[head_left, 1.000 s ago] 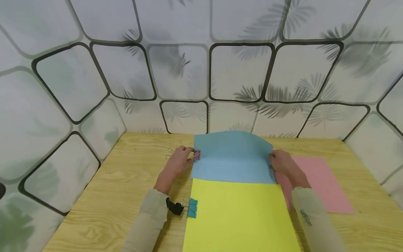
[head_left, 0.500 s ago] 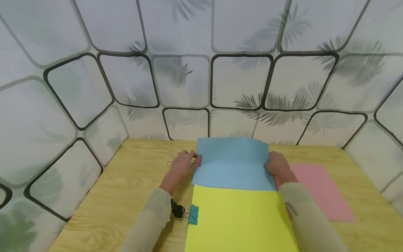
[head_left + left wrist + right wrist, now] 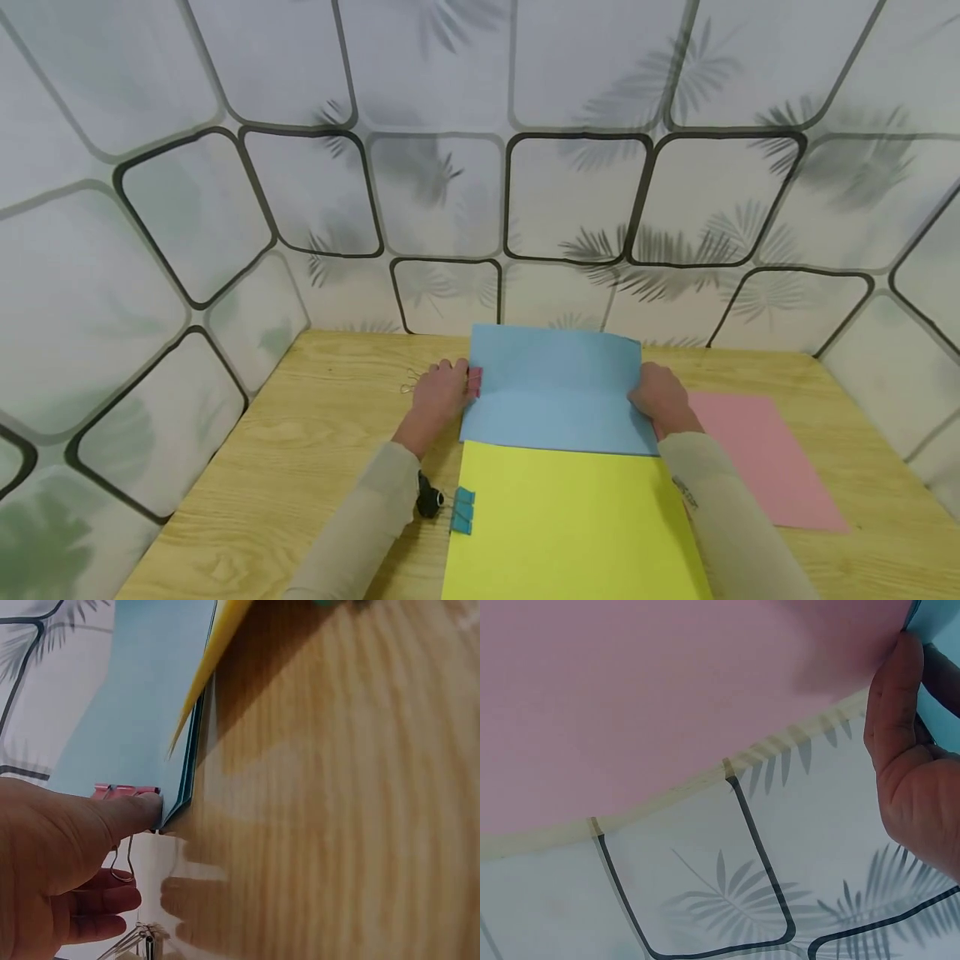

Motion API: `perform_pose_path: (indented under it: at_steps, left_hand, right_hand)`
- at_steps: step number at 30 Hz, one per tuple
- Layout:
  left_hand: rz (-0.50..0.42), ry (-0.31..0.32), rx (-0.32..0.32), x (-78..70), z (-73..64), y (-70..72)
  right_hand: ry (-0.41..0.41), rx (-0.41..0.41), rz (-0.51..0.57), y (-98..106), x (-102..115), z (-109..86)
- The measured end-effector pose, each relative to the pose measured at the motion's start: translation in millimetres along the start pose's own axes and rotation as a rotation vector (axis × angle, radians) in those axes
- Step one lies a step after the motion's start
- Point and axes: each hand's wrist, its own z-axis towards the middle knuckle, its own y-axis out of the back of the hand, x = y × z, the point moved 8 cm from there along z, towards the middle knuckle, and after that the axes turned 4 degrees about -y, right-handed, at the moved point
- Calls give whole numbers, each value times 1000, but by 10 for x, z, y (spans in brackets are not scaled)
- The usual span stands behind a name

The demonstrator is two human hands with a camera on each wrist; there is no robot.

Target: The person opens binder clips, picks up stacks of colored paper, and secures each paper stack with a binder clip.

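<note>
Blue sheets lie behind a yellow sheet, their far part tilted up. At their left edge sits a pink binder clip. My left hand holds this clip, and in the left wrist view the thumb presses on its body while a wire handle hangs below. At the opposite edge my right hand pinches the blue sheets; the right wrist view shows thumb and fingers at that edge. A teal binder clip grips the yellow sheet's left edge.
A pink sheet lies on the wooden table at the right, partly under the blue ones. Loose clip wires show left of my left hand. A patterned wall rises behind the table.
The bulging far part of the blue sheets has straightened. My right hand has shifted slightly left along with their edge. My left hand stays at the pink clip, its fingers drawn closer round it.
</note>
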Motion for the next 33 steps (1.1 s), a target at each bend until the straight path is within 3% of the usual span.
perform_pose_path:
  at_steps: [7,15,24,29,33]
  left_hand:
    - [-14,24,-15,-21,6,19]
    - [-85,62,65,12,42,-38]
    - [-70,62,33,9,33,10]
    - [-63,57,32,17,40,-48]
    - [-59,46,23,18,38,-71]
  right_hand:
    - [-17,18,-6,-15,-37,0]
    - [-33,31,-10,-22,-44,-13]
    - [-66,57,24,-55,-85,-26]
    - [-36,70,74,-52,-71,-68]
    - [-60,127,197,-103,-93,-82]
